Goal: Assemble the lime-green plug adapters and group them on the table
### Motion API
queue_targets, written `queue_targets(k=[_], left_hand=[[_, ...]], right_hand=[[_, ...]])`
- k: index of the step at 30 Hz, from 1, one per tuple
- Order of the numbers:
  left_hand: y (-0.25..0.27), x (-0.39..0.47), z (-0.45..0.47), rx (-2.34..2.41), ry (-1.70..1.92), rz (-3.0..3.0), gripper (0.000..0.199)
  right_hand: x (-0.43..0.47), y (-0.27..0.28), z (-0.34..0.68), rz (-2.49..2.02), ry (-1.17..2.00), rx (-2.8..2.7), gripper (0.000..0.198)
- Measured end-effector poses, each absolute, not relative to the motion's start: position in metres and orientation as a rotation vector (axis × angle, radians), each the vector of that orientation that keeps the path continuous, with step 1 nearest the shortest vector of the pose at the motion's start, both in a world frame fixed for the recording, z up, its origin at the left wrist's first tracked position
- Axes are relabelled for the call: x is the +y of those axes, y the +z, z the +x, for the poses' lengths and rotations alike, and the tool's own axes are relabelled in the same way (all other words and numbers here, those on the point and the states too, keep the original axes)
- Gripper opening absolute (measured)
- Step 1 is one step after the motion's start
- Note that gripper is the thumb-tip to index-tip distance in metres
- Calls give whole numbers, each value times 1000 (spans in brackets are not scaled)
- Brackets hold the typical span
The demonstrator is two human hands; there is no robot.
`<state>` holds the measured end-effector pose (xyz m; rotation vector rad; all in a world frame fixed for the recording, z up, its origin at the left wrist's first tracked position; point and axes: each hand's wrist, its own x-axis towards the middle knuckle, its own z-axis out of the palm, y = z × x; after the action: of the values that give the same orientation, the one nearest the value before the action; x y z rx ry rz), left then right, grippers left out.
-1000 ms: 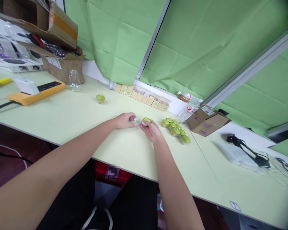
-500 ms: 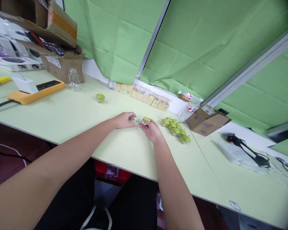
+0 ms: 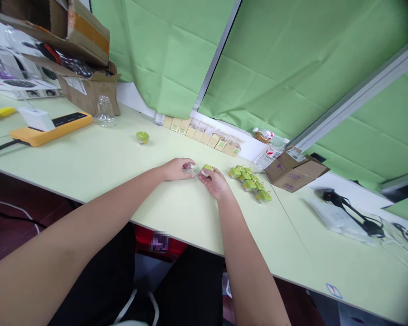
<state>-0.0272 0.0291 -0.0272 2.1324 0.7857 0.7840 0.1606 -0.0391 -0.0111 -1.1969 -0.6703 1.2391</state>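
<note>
Left hand [image 3: 179,169]: fingers clamped on clear piece [image 3: 191,169]. Right hand [image 3: 217,184]: fingers clamped on green piece [image 3: 207,168]. Green tubs [image 3: 249,184] near, on tabletop [image 3: 180,203].

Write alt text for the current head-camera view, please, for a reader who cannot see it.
A person's left hand holds a clear piece and the right hand a green-and-white piece, above a pale table. More green pieces sit clustered to the right.

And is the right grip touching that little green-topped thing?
Touching. The head view shows the right grip wrapped around the green-topped thing, with no gap between them.
</note>
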Motion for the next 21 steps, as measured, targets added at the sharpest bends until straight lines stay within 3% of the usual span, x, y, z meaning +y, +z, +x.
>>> queue_targets(k=[21], left_hand=[[-27,29,-27,795,768,2149,62]], right_hand=[[-36,-15,162,-1194,1234,-696,23]])
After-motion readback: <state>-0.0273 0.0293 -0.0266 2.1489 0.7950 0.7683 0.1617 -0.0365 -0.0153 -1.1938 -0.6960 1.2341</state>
